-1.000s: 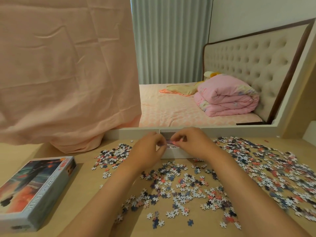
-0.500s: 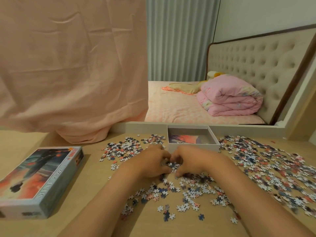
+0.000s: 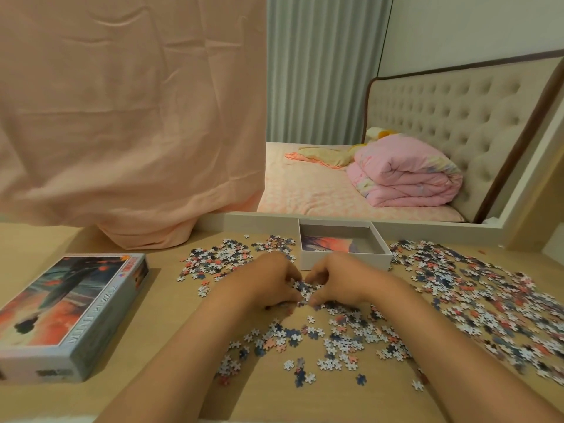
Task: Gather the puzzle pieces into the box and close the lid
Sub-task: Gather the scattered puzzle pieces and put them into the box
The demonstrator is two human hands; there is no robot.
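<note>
Our table (image 3: pixel 171 315) carries the lid (image 3: pixel 70 312) at 9 o'clock and the open box (image 3: pixel 345 260) at 12, against the white ledge (image 3: pixel 259 219). The puzzle pieces (image 3: pixel 476 300) lie scattered from 10 round to 4. We judge we're mid-scoop: left hand (image 3: pixel 271 282) and right hand (image 3: pixel 338 282) curl together round a small clump just below the box. Next comes a short lift over its near wall, with nothing in the way.

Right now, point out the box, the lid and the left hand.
box (image 3: pixel 345 261): head view, front wall.
lid (image 3: pixel 70 312): head view, printed top face.
left hand (image 3: pixel 268 282): head view, back of the hand, fingers curled on pieces (image 3: pixel 301 286).
</note>
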